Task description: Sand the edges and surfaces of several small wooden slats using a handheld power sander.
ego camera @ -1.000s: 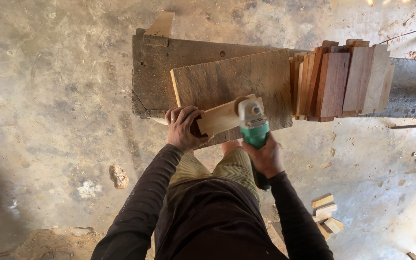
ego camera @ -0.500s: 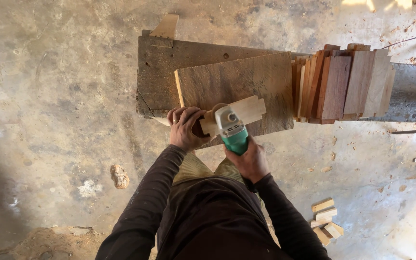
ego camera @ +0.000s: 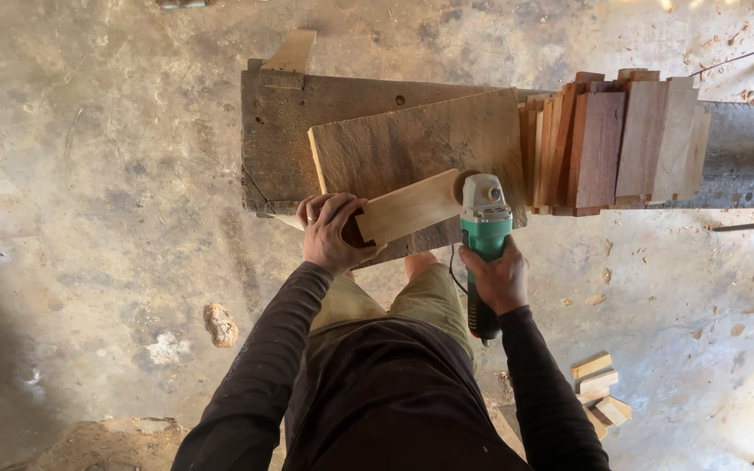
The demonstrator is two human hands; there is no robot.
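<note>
A stack of reddish and pale wood boards [ego camera: 613, 139] stands in a row near the right end of the bench [ego camera: 277, 131]. A big flat board [ego camera: 412, 144] lies in the middle. The floor [ego camera: 89, 174] is rough grey concrete with wood chips. The left hand [ego camera: 332, 234] has its fingers wrapped tight around a small wood block [ego camera: 407, 207] at the bench's near edge. The right hand [ego camera: 499, 279] grips a green grinder [ego camera: 484, 231], which touches the block's right end. The grinder has moved right along the block since half a second ago.
</note>
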